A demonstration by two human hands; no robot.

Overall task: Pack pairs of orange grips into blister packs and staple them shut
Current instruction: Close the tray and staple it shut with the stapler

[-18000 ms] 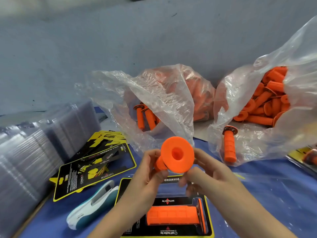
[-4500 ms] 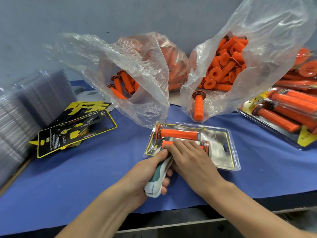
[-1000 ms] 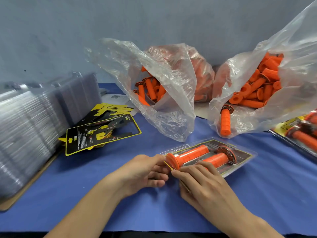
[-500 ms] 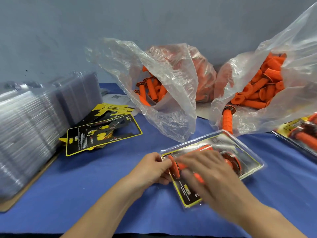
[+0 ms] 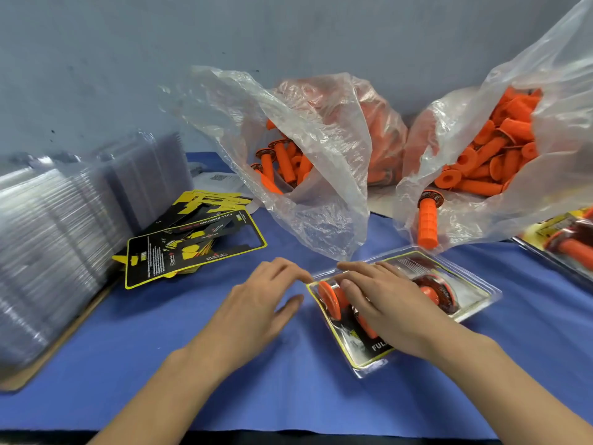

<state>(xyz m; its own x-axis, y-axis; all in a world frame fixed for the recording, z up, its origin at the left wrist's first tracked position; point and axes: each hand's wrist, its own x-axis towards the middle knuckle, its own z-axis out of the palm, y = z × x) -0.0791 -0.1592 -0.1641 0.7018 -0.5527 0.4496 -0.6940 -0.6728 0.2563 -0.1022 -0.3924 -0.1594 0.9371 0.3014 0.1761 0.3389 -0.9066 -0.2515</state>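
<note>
The right hand [image 5: 385,303] presses flat-fingered on the blister pack [image 5: 471,293] holding two orange grips [image 5: 330,298]; the left hand [image 5: 260,303], loosely open, touches its left corner.

The loose backing card [image 5: 195,248], left of the packed grip [image 5: 330,298], reads "FULL DIAMOND" upside down. The blister pack [image 5: 364,356] shows "FUL" just below that grip.

Blue cloth [image 5: 128,332] (grey wall [image 5: 128,59] behind)

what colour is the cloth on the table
Blue; the cloth shows plainly in the head view.
</note>
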